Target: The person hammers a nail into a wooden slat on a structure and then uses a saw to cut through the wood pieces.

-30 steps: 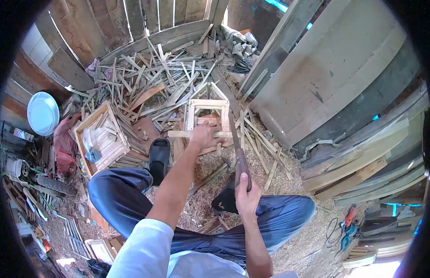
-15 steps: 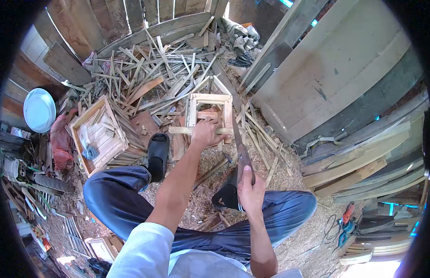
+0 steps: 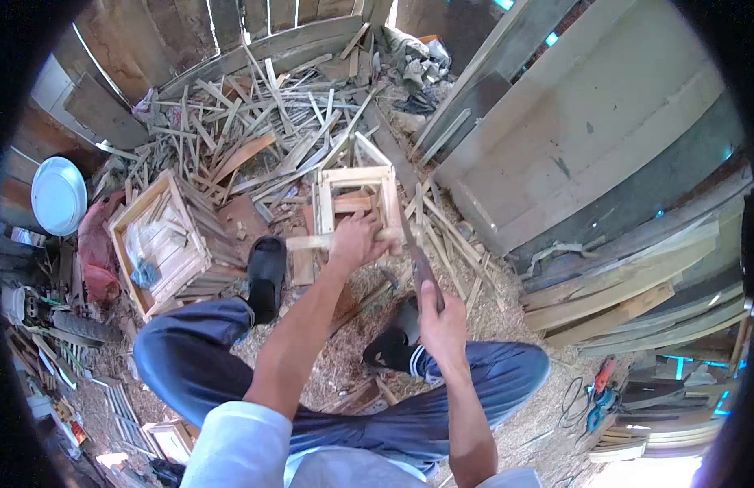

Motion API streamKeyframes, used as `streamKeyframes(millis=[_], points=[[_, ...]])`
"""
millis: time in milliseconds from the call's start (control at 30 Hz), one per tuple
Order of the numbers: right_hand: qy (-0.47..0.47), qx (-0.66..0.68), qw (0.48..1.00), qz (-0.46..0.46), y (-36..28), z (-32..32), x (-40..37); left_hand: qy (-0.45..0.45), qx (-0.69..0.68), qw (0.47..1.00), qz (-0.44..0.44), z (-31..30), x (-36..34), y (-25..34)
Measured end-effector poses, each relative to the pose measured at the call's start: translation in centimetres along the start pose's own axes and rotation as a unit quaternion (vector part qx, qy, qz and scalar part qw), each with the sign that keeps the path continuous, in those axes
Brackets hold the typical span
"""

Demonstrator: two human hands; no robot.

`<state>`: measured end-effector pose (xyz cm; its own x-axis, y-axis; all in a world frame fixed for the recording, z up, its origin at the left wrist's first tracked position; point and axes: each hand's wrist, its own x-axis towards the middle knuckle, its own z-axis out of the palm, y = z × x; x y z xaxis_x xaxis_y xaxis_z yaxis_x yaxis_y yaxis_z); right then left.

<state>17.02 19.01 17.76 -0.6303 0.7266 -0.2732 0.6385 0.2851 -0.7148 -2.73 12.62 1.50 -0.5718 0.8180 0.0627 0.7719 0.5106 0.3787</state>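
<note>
Wooden, the open crate (image 3: 187, 213) stands at the left, beside a black sandal (image 3: 266, 264). Rightward, a pale strip (image 3: 305, 243) lies across the near side of a small frame (image 3: 357, 174). The left hand (image 3: 355, 242) is partly open, fingers spread, pressing on the strip. Just right of the frame, the saw (image 3: 424, 272) stands close to the strip's end; sawing seems under way, which calls for a firm strip and steady blade. The right hand (image 3: 442, 324) is closed around the handle.
</note>
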Motion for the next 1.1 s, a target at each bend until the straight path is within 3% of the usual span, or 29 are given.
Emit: streamKeyframes(millis=[67, 133, 267, 367, 467, 533, 633, 733, 767, 833, 867, 900, 1000, 1067, 1100], points=[[0.003, 0.008, 1.0, 0.011, -0.4, -0.4, 0.0, 0.029, 0.029, 0.999, 0.025, 0.5, 0.0, 0.1], [-0.004, 0.021, 1.0, 0.021, -0.8, -0.3, 0.9, 0.059, -0.047, 0.997, 0.019, -0.3, -0.3, 0.5], [-0.012, -0.026, 0.999, 0.031, -0.1, 0.8, 4.8, 0.062, -0.052, 0.997, 0.015, -0.1, 0.3, 0.6], [-0.025, 0.098, 0.991, 0.086, 1.9, -0.6, 5.1, 0.045, -0.016, 0.998, 0.031, 0.7, 0.4, 0.3], [0.062, 0.044, 0.997, -0.022, 2.5, 1.0, 3.6, 0.036, -0.017, 0.999, 0.013, -0.5, -0.1, 1.7], [0.034, 0.013, 0.999, 0.008, 0.7, 1.4, 2.6, 0.038, -0.021, 0.999, 0.01, -0.4, -0.3, 1.7], [0.101, 0.003, 0.992, -0.073, -1.0, 3.6, 1.2, 0.041, -0.03, 0.999, 0.019, 0.1, -0.2, 1.1], [0.103, 0.01, 0.993, -0.058, -2.3, 3.5, 1.2, 0.069, -0.031, 0.997, 0.024, -1.1, -0.4, 1.2], [0.085, -0.003, 0.995, -0.053, -2.4, 2.7, 2.1, 0.023, -0.012, 1.0, 0.006, -1.7, -0.4, 1.0], [0.04, 0.03, 0.999, -0.013, -4.4, -0.1, 4.3, 0.044, -0.015, 0.999, 0.008, -1.2, -0.5, 0.8], [-0.038, 0.068, 0.993, 0.086, -5.3, -1.8, 6.2, 0.065, -0.018, 0.998, 0.016, -0.5, -0.6, 0.6], [-0.055, 0.169, 0.979, 0.099, -6.6, -3.2, 7.3, 0.097, -0.021, 0.995, 0.021, 0.6, -0.6, 0.7], [-0.085, 0.175, 0.976, 0.103, -7.1, -5.1, 9.7, 0.055, -0.013, 0.998, 0.009, -0.4, -0.2, 0.8], [-0.035, 0.136, 0.99, 0.034, -5.0, -4.3, 8.3, 0.031, -0.024, 0.999, -0.005, -0.8, 0.0, 0.6], [-0.003, 0.123, 0.992, -0.005, -2.7, -3.5, 7.6, 0.077, -0.014, 0.997, 0.013, 0.0, -0.1, 0.6]])
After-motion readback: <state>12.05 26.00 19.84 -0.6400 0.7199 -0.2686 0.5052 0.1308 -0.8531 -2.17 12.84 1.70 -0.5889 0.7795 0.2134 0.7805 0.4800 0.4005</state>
